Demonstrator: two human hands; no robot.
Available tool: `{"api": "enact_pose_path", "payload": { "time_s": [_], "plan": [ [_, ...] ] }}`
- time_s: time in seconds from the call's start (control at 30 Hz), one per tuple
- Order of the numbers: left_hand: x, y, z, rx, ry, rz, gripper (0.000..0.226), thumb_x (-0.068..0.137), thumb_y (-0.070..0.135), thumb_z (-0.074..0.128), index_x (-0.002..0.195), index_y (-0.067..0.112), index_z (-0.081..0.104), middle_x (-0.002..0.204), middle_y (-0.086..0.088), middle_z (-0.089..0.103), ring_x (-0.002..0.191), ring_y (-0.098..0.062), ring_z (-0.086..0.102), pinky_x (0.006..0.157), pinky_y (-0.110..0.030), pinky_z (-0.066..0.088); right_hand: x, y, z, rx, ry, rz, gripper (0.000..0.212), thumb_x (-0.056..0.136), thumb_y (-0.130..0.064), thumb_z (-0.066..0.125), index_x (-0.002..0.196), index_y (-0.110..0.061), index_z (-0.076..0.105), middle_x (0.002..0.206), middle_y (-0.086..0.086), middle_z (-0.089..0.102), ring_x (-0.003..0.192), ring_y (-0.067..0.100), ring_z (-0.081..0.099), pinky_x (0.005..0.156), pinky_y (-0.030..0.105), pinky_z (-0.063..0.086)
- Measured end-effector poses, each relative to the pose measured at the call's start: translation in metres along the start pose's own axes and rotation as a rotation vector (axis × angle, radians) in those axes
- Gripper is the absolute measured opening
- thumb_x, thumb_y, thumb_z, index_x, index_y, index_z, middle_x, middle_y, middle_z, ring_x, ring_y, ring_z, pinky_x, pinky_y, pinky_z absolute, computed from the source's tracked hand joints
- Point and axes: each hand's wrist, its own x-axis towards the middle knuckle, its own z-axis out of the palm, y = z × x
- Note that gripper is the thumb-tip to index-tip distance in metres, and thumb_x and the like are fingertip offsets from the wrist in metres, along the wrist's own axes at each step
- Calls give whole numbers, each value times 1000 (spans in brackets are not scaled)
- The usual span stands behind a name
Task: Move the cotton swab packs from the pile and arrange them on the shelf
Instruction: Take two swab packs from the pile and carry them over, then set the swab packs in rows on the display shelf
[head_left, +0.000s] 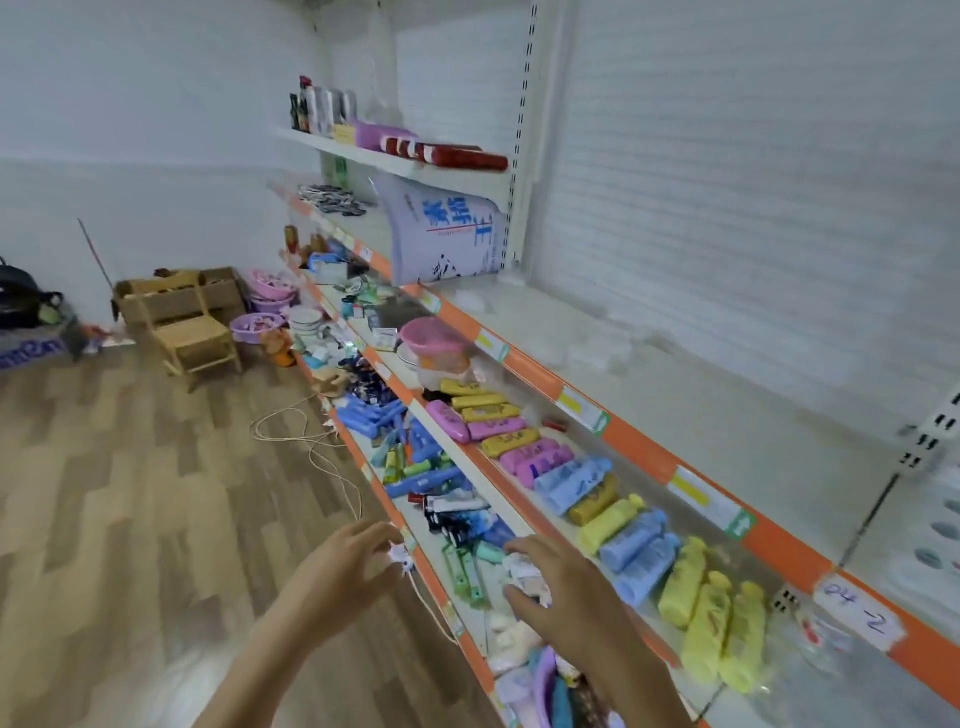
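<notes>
Stepped shelves (644, 457) run along the wall on the right, each lower one jutting further toward the floor (130, 493). A row of tubes (613, 525) lies along the middle shelf, behind a bowl (434, 338) near its far end. On the shelf below, toothbrush packs (415, 467) lie in a jumble. A sack (447, 234) leans on the upper shelf, under a short shelf holding bottles (322, 109). A chair (192, 327) stands on the floor at the far end, before boxes (171, 291). A cord (311, 441) trails beside the lowest shelf's front edge.

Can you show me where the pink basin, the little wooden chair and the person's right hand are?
pink basin (434, 336): head view, its upturned side.
wooden chair (193, 340): head view, the seat.
right hand (563, 590): head view, back of the hand.
</notes>
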Motion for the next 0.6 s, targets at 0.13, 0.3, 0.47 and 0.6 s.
{"api": "enact_pose_path", "payload": {
  "time_s": [0.13, 0.3, 0.47, 0.6],
  "plan": [
    [54, -23, -10, 13, -29, 66, 27, 88, 33, 55, 115, 29, 56, 109, 15, 54, 90, 4, 49, 76, -12, 39, 45, 9, -2, 21, 31, 53, 40, 89, -39, 53, 127, -31, 46, 125, -16, 46, 116, 4, 44, 92, 17, 34],
    [140, -20, -12, -53, -96, 179, 31, 89, 34, 55, 119, 26, 55, 113, 14, 53, 96, -1, 54, 83, -18, 46, 93, 46, -34, -3, 153, 127, 36, 88, -38, 55, 121, -25, 52, 111, -17, 47, 110, 7, 49, 87, 17, 36],
    [238, -6, -3, -64, -108, 315, 24, 90, 33, 54, 113, 28, 55, 104, 17, 51, 91, 0, 50, 77, -14, 43, 153, 101, -76, 92, 296, 179, 29, 81, -40, 61, 109, -40, 52, 111, -15, 55, 102, 4, 53, 87, 15, 40],
    [316, 2, 1, -89, -105, 377, 28, 89, 31, 56, 116, 28, 55, 107, 18, 49, 95, -3, 51, 83, -22, 45, 210, 145, -108, 121, 388, 212, 28, 83, -29, 66, 109, -36, 57, 110, -17, 56, 99, -2, 52, 83, 8, 36]
  ]
}}
